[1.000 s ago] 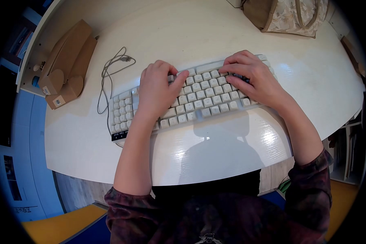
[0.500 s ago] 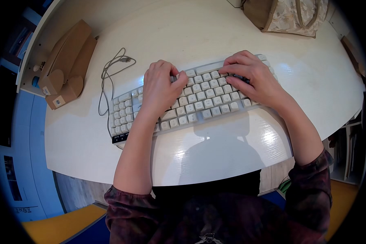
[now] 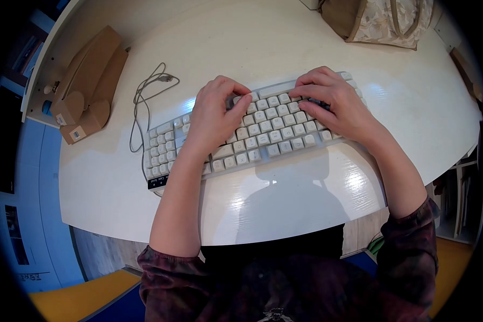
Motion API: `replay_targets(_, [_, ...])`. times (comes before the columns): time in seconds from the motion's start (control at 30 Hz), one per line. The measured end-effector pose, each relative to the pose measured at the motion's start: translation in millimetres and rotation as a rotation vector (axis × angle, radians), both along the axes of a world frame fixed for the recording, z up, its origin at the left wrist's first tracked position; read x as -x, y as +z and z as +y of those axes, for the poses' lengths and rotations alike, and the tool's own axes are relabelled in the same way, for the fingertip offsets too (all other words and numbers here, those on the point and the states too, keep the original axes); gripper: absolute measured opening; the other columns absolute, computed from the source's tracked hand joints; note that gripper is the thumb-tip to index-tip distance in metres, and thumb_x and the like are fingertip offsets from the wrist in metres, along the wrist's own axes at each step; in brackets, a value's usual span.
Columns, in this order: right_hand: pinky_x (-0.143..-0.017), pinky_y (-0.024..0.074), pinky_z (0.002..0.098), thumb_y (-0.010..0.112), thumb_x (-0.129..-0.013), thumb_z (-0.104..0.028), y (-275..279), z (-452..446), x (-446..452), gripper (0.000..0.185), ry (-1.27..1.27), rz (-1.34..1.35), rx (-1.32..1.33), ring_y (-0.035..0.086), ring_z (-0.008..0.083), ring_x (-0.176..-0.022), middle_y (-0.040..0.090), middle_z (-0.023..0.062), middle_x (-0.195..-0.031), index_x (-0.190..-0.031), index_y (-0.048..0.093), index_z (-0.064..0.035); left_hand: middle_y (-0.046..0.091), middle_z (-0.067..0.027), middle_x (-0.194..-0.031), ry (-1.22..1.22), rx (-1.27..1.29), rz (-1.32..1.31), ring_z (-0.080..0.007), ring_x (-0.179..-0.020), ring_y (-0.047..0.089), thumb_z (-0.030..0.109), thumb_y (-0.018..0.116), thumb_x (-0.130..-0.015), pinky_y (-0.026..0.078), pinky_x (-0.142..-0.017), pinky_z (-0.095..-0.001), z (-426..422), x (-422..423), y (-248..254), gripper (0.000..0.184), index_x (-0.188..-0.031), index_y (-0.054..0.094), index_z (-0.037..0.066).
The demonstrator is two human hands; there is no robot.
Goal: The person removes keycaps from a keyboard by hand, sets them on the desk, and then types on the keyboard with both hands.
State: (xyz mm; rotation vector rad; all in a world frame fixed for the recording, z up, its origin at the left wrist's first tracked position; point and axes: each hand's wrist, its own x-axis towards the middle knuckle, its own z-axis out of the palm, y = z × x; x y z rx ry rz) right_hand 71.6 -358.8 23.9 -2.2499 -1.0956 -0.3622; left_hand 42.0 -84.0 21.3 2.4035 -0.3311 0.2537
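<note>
A pale keyboard (image 3: 273,126) lies tilted on the white desk, its long space bar (image 3: 277,89) along the far edge. My left hand (image 3: 214,110) is over the keyboard's far left-middle part. Its thumb and index fingertips come close together in a pinch at the far row; what is between them, if anything, is too small to make out. My right hand (image 3: 333,99) rests on the right part, thumb and fingers apart, fingertips touching keys by the space bar's right end. A dark patch (image 3: 315,102) shows between thumb and index finger. Both palms hide some keys.
A grey USB cable (image 3: 138,100) lies looped to the left of the keyboard. Brown cardboard pieces (image 3: 94,80) stand at the desk's left side. A patterned bag (image 3: 383,21) sits at the back right. The desk's curved front edge (image 3: 273,240) is near my body.
My left hand has moved slightly right and away from me, its index finger stretching further toward the far edge. My right hand and the keyboard have not visibly moved.
</note>
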Motion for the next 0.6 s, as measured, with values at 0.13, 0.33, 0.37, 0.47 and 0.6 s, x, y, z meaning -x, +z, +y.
replay_targets(0.13, [-0.095, 0.0516, 0.0415, 0.073, -0.091, -0.016, 0.5, -1.6, -0.1, 0.022, 0.001, -0.001, -0.001, 0.063, 0.0291, -0.110, 0.072, 0.0097, -0.111, -0.108, 0.077, -0.0039, 0.062, -0.0076, -0.107, 0.023, 0.047, 0.096, -0.0213, -0.103, 0.061, 0.019, 0.070, -0.097, 0.049, -0.092, -0.0327, -4.1, 1.6, 4.5, 0.020, -0.109, 0.065, 0.003])
replay_targets(0.33, [-0.094, 0.0522, 0.0414, 0.073, -0.091, -0.016, 0.0, -0.6, -0.7, 0.022, 0.005, -0.005, -0.012, 0.063, 0.0294, -0.109, 0.072, 0.0103, -0.111, -0.108, 0.077, -0.0036, 0.063, -0.0074, -0.110, -0.035, -0.002, 0.104, -0.0226, -0.107, 0.059, 0.028, 0.072, -0.096, 0.047, -0.094, -0.0347, -2.3, 6.1, 9.2, 0.030, -0.113, 0.063, 0.005])
replay_targets(0.37, [-0.094, 0.0523, 0.0414, 0.073, -0.091, -0.016, -0.2, -0.3, -0.9, 0.022, 0.004, -0.004, -0.014, 0.064, 0.0295, -0.109, 0.072, 0.0104, -0.111, -0.108, 0.077, -0.0035, 0.063, -0.0076, -0.111, -0.043, -0.012, 0.101, -0.0231, -0.107, 0.059, 0.030, 0.072, -0.096, 0.047, -0.094, -0.0348, -0.7, 5.7, 8.6, 0.031, -0.113, 0.063, 0.005])
replay_targets(0.47, [-0.093, 0.0525, 0.0413, 0.073, -0.090, -0.016, 0.4, 0.2, -0.4, 0.021, 0.003, -0.007, -0.015, 0.064, 0.0295, -0.109, 0.072, 0.0104, -0.111, -0.108, 0.078, -0.0037, 0.063, -0.0082, -0.112, -0.046, -0.062, 0.082, -0.0242, -0.108, 0.058, 0.031, 0.072, -0.096, 0.047, -0.094, -0.0350, -0.8, 6.0, 8.5, 0.034, -0.115, 0.061, 0.006])
replay_targets(0.6, [-0.093, 0.0525, 0.0413, 0.073, -0.090, -0.015, -0.4, 0.2, -0.8, 0.021, 0.011, -0.010, -0.022, 0.064, 0.0295, -0.108, 0.072, 0.0102, -0.111, -0.108, 0.078, -0.0041, 0.063, -0.0087, -0.113, -0.044, -0.080, 0.079, -0.0246, -0.108, 0.058, 0.030, 0.072, -0.095, 0.046, -0.094, -0.0352, -1.0, 6.3, 9.0, 0.034, -0.116, 0.061, 0.006])
